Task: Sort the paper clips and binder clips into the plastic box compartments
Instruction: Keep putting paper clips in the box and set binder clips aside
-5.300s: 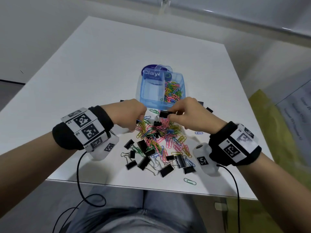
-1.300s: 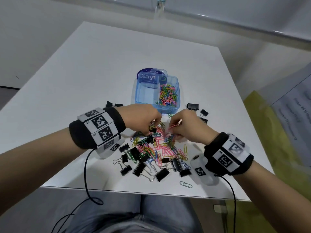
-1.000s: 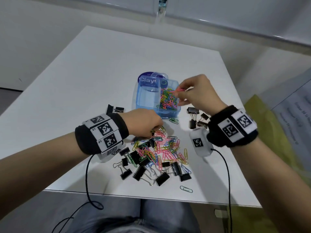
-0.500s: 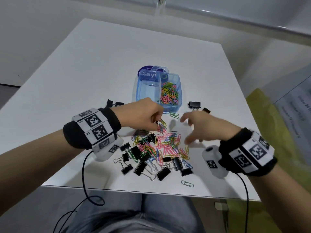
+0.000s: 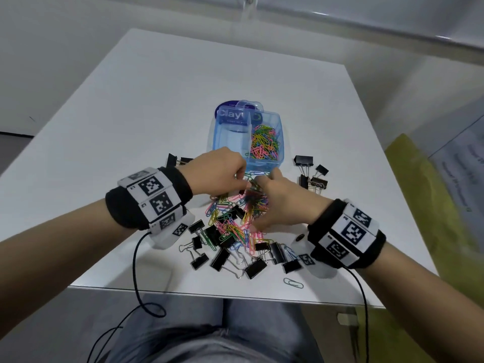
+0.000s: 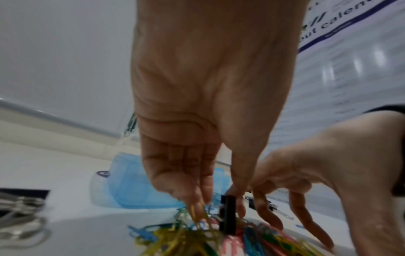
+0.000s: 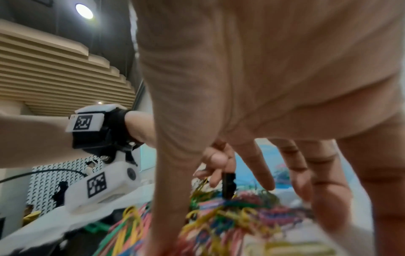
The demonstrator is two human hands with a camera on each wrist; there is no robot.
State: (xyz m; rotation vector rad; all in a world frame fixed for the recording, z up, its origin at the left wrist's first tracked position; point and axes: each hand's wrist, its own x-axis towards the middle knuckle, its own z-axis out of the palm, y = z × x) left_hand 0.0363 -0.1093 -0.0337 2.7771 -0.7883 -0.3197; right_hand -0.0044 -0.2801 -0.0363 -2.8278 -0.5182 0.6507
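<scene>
My left hand (image 5: pixel 218 171): pinches a black binder clip (image 6: pixel 228 213) over the pile (image 5: pixel 235 221).
My right hand (image 5: pixel 280 203): fingers spread wide, back on the pile since half a second ago.
Box (image 5: pixel 281 142): at 12 o'clock, paper clips (image 5: pixel 263 144) in its right compartment.

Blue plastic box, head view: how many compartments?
2. The left compartment of the translucent blue plastic box shows no clips; the right compartment holds coloured paper clips. The left hand, pinching a black binder clip, hides its near corner.
</scene>
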